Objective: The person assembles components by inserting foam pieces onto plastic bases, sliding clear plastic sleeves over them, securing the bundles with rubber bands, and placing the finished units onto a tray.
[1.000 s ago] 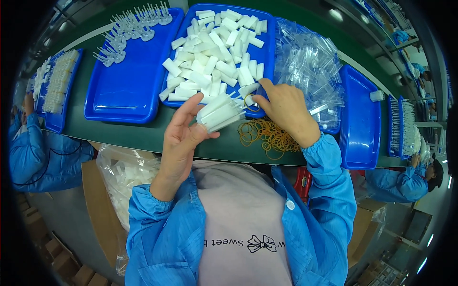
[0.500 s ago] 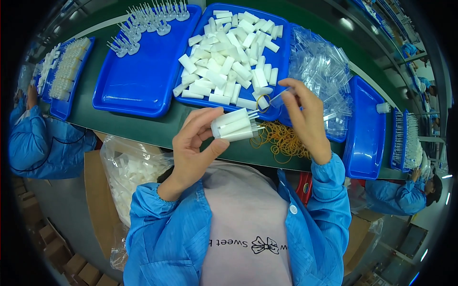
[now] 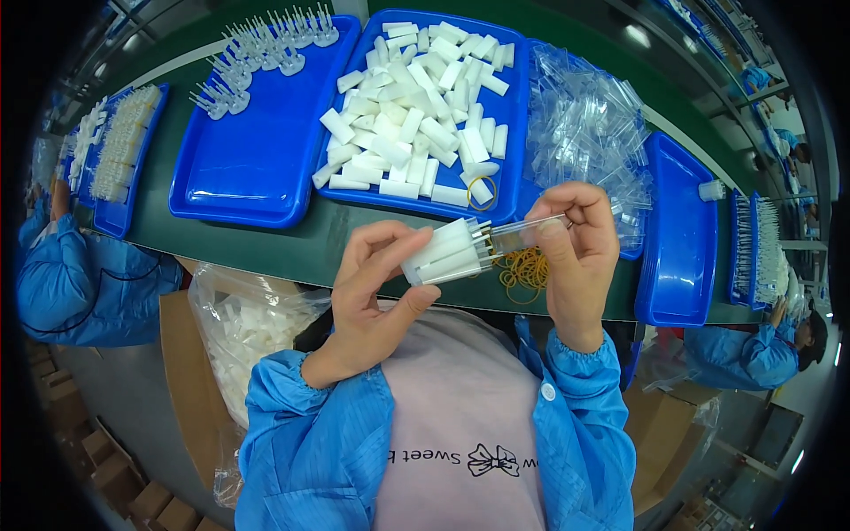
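Observation:
My left hand [image 3: 376, 292] grips the base of a small assembly of white foam blocks [image 3: 447, 254] set among thin pins, whose tips point right. In my right hand [image 3: 575, 248], pinched between thumb and fingers, is a clear plastic sleeve [image 3: 522, 233]. The sleeve's left end is at the pin tips; whether it touches them I cannot tell. Beneath my right hand lies a heap of yellow rubber bands [image 3: 524, 273]. A single rubber band [image 3: 482, 193] rests at the near edge of the blue tray [image 3: 522, 115] of loose white foam blocks [image 3: 416, 106].
Clear plastic sleeves [image 3: 584, 115] fill a tray at right. A stack of blue trays [image 3: 677, 230] stands farther right. Pinned bases [image 3: 266, 49] occupy the far end of the left tray [image 3: 239, 186]. Co-workers in blue sit at both sides. A bag of foam blocks [image 3: 257, 310] stands below the table.
My right hand has brought the clear sleeve down and left to the pin tips. The rubber band seen near it is now apart from the hand, at the tray edge.

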{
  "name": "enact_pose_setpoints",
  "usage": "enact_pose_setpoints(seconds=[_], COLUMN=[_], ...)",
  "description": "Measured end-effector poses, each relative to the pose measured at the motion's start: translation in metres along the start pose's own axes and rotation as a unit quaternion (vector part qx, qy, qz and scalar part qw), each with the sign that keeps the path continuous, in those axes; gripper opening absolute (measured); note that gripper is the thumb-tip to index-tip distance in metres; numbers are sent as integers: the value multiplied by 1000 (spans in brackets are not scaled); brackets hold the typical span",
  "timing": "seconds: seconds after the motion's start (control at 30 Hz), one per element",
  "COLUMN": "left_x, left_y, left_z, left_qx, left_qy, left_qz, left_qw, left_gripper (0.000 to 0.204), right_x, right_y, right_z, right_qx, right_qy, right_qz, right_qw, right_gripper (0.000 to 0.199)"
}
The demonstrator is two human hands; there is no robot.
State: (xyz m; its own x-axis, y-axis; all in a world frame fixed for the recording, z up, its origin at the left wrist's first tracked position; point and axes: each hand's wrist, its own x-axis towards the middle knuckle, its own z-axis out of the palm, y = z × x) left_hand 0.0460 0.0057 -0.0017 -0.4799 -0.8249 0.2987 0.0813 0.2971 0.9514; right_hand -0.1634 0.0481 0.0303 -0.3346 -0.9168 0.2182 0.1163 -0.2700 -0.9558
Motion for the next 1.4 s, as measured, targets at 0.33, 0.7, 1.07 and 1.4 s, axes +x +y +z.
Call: enact_pose_setpoints(seconds=[0.33, 0.7, 1.07, 1.4], left_x=[0, 0, 6, 4], left_y=[7, 11, 12, 6], left_z=[1, 2, 4, 4], left_qx=[84, 155, 119, 151], left_qy=[-1, -20, -44, -49], left_qz=[68, 102, 70, 100], left_qw=[994, 982, 989, 982], left_gripper=[46, 40, 38, 47], right_x=[-9, -13, -13, -15], right_y=[2, 3, 0, 3], right_z=[7, 7, 9, 6], right_qx=[9, -4, -38, -109], right_qy=[-25, -10, -7, 2], right_qz=[37, 17, 8, 7], right_qw=[999, 1000, 999, 994], right_gripper=[21, 19, 21, 19])
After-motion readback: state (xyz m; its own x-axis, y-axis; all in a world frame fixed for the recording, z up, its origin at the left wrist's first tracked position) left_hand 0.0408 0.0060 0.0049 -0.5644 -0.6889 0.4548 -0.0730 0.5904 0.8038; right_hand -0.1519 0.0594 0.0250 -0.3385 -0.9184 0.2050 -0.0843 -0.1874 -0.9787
